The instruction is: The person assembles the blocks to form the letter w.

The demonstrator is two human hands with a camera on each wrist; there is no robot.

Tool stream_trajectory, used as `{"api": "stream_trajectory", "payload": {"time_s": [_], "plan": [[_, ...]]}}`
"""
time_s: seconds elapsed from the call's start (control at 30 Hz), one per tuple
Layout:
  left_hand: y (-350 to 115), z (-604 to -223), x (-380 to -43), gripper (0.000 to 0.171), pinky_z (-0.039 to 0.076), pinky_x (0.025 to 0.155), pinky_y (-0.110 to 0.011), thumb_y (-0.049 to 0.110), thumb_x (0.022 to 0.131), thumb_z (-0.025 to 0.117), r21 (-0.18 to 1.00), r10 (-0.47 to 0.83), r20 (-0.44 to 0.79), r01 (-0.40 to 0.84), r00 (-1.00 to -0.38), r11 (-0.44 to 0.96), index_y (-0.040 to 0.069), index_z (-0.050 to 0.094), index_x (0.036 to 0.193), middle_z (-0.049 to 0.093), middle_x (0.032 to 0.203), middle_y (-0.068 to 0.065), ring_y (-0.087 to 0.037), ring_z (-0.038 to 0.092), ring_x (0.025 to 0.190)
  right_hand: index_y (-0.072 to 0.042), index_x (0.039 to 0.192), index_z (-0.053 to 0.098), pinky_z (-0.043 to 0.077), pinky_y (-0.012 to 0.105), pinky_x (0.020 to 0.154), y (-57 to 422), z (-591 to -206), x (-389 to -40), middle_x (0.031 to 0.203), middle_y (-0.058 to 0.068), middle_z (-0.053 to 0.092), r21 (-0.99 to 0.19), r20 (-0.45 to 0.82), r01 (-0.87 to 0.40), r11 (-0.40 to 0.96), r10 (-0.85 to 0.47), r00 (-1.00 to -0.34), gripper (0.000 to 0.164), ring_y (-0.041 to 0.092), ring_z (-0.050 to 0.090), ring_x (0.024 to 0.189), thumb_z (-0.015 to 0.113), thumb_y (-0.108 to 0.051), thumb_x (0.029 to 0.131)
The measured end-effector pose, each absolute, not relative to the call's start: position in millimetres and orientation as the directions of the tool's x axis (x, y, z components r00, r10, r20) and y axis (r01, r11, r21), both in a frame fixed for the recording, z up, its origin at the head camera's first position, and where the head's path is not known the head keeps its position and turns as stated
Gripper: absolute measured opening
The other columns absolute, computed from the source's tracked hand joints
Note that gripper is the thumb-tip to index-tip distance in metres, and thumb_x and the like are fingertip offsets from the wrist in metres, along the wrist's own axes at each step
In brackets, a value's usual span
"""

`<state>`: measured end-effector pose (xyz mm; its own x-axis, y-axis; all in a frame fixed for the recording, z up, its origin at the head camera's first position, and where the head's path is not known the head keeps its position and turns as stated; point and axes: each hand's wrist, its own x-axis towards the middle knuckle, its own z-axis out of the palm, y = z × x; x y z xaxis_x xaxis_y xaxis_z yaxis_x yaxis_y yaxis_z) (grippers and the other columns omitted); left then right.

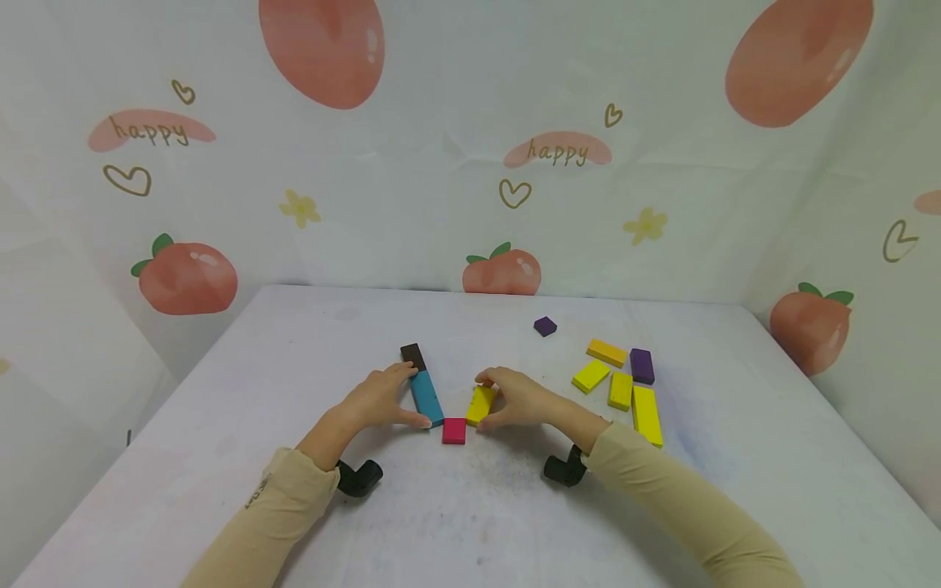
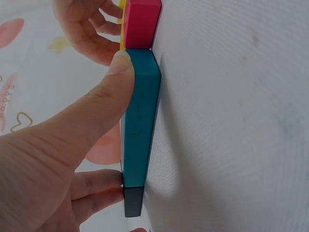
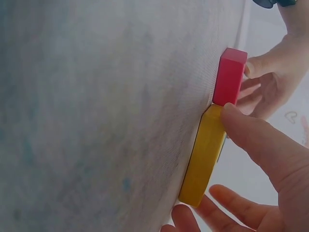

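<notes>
Short yellow block [image 1: 481, 405] is set just beyond the red block [image 1: 454, 431] and to its right, slanting away so that their corners meet or very nearly meet. It is clasped lengthwise by the right hand [image 1: 518, 400], with the thumb at the end by the red block and curled fingers at the far end. From the red block's other side, the blue block [image 1: 426, 398] is angled out to the left, with the black block [image 1: 413, 356] butted against its far end. This pair is touched by the left hand [image 1: 382, 398], thumb and fingers spread wide along it; whether it is gripped or merely steadied cannot be told.

For a neat join, the short yellow block is best slid flat under light pressure, not lifted, so that the red block is not pushed askew. Its slant is best judged against the blue block's. On the left, only gentle contact seems called for, as the seam between blue and black could easily be twisted.

Well to the right of the red block and mostly beyond it, other pieces are scattered on the desk [image 1: 478, 523]: a long yellow block [image 1: 647, 415], two smaller yellow blocks [image 1: 620, 390], an orange block [image 1: 607, 353] and a purple block [image 1: 642, 366].
</notes>
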<state>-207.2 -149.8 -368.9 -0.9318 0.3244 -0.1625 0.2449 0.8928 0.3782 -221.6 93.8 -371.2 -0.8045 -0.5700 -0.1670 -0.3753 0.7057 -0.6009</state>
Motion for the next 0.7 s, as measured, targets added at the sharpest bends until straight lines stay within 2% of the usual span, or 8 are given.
{"api": "stream_trajectory", "payload": {"time_s": [0.33,0.7], "plan": [[-150,-369,-207,0.09,0.035,0.107,-0.056,0.042,0.072,0.077,0.383,0.329,-0.159,0.249,-0.931,0.89,-0.001,0.038,0.14,0.034,0.148,-0.021,-0.044,0.036,0.132,-0.005,0.132,0.044,0.05,0.038,0.096,98,-370,-223,0.129,0.014,0.052,-0.604,-0.161,-0.384,0.698,-0.579,-0.799,0.067,0.025,0.055,0.109,0.076,-0.026,0.078],[-151,-370,-208,0.089,0.035,0.107,-0.056,0.041,0.071,0.078,0.398,0.33,-0.158,0.245,-0.931,0.884,0.0,0.039,0.139,0.034,0.148,-0.021,-0.045,0.036,0.131,-0.005,0.13,0.048,0.052,0.041,0.092,130,-358,-233,0.126,0.015,0.056,-0.566,-0.101,-0.377,0.733,-0.515,-0.851,0.059,0.029,0.057,0.106,0.072,-0.028,0.081]]}}
